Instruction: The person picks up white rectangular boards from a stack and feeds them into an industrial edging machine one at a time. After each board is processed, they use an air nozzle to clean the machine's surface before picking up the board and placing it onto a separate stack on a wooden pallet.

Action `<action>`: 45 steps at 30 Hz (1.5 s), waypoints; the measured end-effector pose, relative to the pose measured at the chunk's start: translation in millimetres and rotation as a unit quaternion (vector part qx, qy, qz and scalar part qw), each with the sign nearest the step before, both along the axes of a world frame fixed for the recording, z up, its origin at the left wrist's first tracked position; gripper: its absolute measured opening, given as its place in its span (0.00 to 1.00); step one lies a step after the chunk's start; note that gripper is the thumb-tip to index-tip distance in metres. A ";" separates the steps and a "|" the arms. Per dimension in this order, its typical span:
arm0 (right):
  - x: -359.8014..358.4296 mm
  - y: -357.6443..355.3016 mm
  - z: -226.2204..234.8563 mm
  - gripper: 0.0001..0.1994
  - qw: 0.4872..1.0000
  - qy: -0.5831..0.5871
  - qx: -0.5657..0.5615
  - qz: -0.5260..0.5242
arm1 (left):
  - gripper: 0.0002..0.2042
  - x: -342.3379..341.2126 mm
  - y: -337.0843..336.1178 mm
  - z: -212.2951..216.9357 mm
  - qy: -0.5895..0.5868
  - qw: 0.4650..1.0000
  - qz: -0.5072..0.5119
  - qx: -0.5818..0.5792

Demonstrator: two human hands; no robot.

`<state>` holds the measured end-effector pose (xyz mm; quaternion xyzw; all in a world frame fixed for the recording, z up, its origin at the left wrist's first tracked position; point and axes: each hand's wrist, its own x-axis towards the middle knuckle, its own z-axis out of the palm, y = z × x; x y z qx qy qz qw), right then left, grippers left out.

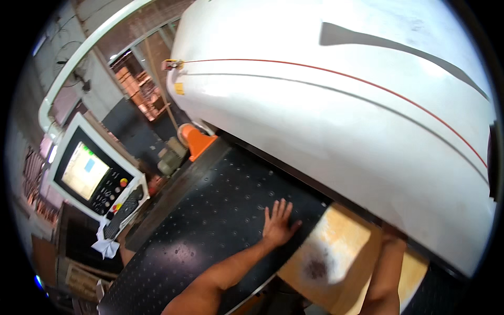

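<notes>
My left hand lies flat on a black machine table dotted with small round studs. Its fingers are spread, and nothing is in it. My right hand reaches past the lower edge of a large white machine cover, so its fingers are hidden. Beneath my right forearm is a pale yellow wooden board with a dark, sooty patch. The board's far end passes under the cover. I cannot tell whether my right hand touches or grips anything there.
A control console with a lit screen stands at left, its keyboard below and a white cloth hanging beside it. An orange bracket sits at the table's far corner. A red cord runs along the cover.
</notes>
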<state>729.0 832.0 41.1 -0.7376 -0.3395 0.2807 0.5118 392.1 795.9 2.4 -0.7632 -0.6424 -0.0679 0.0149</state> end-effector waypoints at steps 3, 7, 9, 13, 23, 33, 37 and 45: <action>14.3 24.5 -9.9 0.22 1.000 0.016 -0.008 -0.007 | 0.38 14.2 10.0 2.7 -0.003 0.999 -0.005 -0.046; 13.3 42.1 -15.9 0.20 0.999 0.045 -0.014 -0.007 | 0.39 12.9 12.2 8.7 -0.006 0.997 0.008 -0.082; 14.5 43.7 -18.9 0.19 0.998 0.062 -0.014 -0.004 | 0.39 12.0 12.9 11.0 -0.004 0.997 0.016 -0.073; 16.1 37.8 -17.5 0.18 0.995 0.101 -0.008 -0.009 | 0.39 18.7 8.5 13.4 -0.002 0.997 0.012 -0.070; -15.8 17.4 -24.9 0.14 0.940 0.339 0.025 -0.020 | 0.37 9.0 5.4 7.7 -0.040 0.999 0.006 -0.034; -103.3 103.1 -52.8 0.11 0.819 0.572 -0.041 0.020 | 0.37 5.8 -1.0 -0.3 -0.078 0.996 -0.010 0.029; -165.8 52.1 -28.4 0.12 0.848 0.518 -0.076 0.079 | 0.33 5.3 -4.1 0.3 -0.150 0.988 -0.004 0.023; -246.5 -216.1 -14.3 0.06 0.838 0.525 -0.048 0.140 | 0.37 -97.3 3.3 -29.5 -0.644 0.760 0.075 -0.038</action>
